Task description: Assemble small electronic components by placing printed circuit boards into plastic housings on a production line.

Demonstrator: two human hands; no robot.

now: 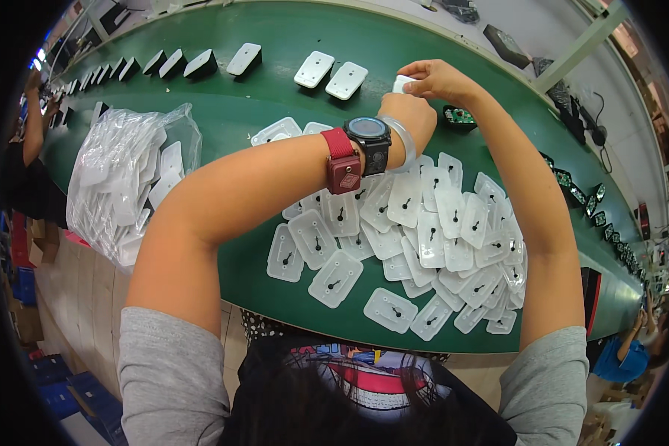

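Note:
Both my hands meet at the middle of the green bench. My right hand (pixel 440 80) grips a white plastic cover (pixel 401 84) between thumb and fingers. Against its near side, my left hand (pixel 411 117) is closed, knuckles up, with its fingers hidden; what they hold I cannot make out. Just right of the hands lies a black case with a green circuit board (pixel 459 117). Beneath my left forearm spreads a heap of translucent white covers (pixel 431 238), each with a small dark piece on it. To the left of my hands stand two white-topped units (pixel 347 80).
A row of white-topped black units (pixel 201 64) runs along the far left of the bench (pixel 238 100). A clear plastic bag of white covers (pixel 119 178) sits at the left edge. Open cases with boards (pixel 600 218) line the right side. Other people work at both ends.

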